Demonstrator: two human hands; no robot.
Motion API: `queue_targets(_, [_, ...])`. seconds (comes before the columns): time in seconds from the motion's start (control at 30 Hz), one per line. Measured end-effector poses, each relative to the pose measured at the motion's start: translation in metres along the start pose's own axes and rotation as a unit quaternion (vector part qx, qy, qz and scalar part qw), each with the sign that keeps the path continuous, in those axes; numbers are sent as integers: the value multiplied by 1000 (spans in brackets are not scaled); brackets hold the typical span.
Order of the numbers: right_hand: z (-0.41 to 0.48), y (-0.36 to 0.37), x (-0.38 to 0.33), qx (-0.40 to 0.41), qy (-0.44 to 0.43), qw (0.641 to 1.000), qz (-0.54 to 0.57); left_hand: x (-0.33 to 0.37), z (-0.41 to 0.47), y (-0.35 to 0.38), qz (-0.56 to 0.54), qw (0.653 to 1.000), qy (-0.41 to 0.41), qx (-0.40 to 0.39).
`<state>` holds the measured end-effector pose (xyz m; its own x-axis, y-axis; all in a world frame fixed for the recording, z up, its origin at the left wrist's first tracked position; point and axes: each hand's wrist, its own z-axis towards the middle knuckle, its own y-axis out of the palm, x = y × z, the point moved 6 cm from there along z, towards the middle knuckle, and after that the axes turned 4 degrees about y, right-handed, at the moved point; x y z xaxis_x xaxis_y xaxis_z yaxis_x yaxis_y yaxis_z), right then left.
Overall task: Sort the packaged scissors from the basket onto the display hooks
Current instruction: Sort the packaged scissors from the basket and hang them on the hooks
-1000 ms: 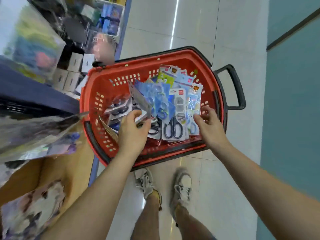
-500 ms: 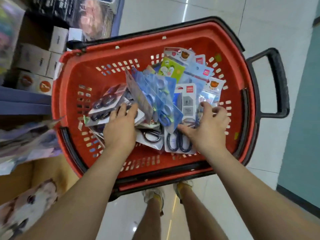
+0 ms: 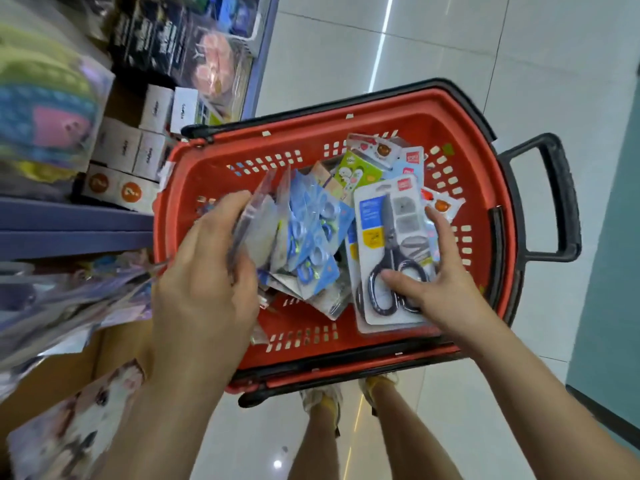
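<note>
A red shopping basket [image 3: 214, 161] with a black handle [image 3: 564, 199] stands on the floor, holding several packaged scissors. My right hand [image 3: 440, 289] grips a white card pack of black-handled scissors [image 3: 388, 244], thumb on the front and fingers behind its right edge. My left hand [image 3: 204, 282] holds a stack of clear packs [image 3: 256, 223] upright on edge. Blue-handled scissors packs [image 3: 311, 233] lean between the two hands. Colourful packs [image 3: 367, 161] lie at the basket's far side. No display hooks are in view.
Store shelves [image 3: 69, 223] with small white boxes [image 3: 138, 147] and bagged goods stand on the left, close to the basket. A cardboard box [image 3: 59, 375] sits at lower left. My feet [image 3: 322, 400] stand on the tiled floor just behind the basket.
My right hand has lifted the black-handled scissors pack up from the pile. My left hand has gathered clear packs and tipped them upright. The camera has drawn closer to the basket.
</note>
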<state>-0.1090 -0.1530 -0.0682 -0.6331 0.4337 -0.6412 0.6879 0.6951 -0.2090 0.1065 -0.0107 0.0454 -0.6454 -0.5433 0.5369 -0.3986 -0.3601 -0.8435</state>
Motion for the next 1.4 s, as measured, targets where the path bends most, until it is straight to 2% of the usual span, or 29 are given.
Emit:
queue_targets(0.03, [-6, -1, -5, -16, 1, 999, 42, 13, -1, -5, 0, 1000, 24, 14])
queue_targets(0.1, [-11, -2, -10, -24, 5, 998, 51, 36, -6, -9, -11, 996, 85, 40])
queue_targets(0.17, [-15, 0, -6, -32, 38, 996, 71, 56, -19, -2, -30, 987, 151, 37])
queue_targets(0.2, [-18, 2, -5, -37, 66, 990, 121, 65, -27, 7, -42, 983, 176, 21])
queue_targets(0.3, [-27, 14, -7, -106, 168, 933, 301, 82, -53, 38, -107, 963, 241, -50])
queue_targets(0.4, [-33, 28, -5, -189, 221, 877, 382, 82, -58, 65, -129, 954, 253, -100])
queue_targets(0.5, [-39, 35, 6, -209, 243, 813, 486, 77, -51, 84, -142, 951, 246, -119])
queue_targets(0.6, [-43, 33, 16, -258, 222, 762, 552, 65, -45, 93, -150, 955, 223, -124])
queue_targets(0.63, [-44, 30, 16, -267, 215, 768, 541, 61, -45, 94, -150, 955, 220, -131])
queue_targets(0.7, [-37, 23, 15, -217, 197, 844, 449, 60, -49, 101, -143, 944, 233, -184])
queue_targets(0.77, [-28, 16, 16, -136, 182, 912, 343, 62, -55, 112, -114, 926, 226, -279])
queue_targets(0.83, [-23, 11, 21, -66, 163, 947, 268, 64, -59, 118, -127, 904, 182, -365])
queue_targets(0.87, [-22, 8, 23, -43, 157, 958, 236, 64, -56, 118, -172, 893, 134, -393])
queue_targets(0.93, [-23, -4, 23, -8, 133, 977, 165, 58, -42, 117, -291, 874, -7, -389])
queue_targets(0.97, [-23, -12, 23, 14, 122, 984, 126, 51, -32, 118, -329, 875, -68, -349])
queue_targets(1.0, [-24, -22, 22, 38, 111, 989, 96, 45, -20, 122, -314, 895, -97, -300])
queue_targets(1.07, [-30, -40, 19, 80, 86, 991, 59, 42, 6, 136, -219, 940, -83, -246])
queue_targets(1.13, [-37, -57, 15, 118, 62, 991, 29, 53, 34, 162, -146, 953, -29, -264])
queue_targets(1.27, [-37, -85, 15, 146, 38, 989, 5, 74, 91, 222, 8, 941, 106, -321])
queue_targets(1.4, [-32, -95, 20, 141, 30, 989, 25, 77, 114, 242, 128, 923, 168, -322])
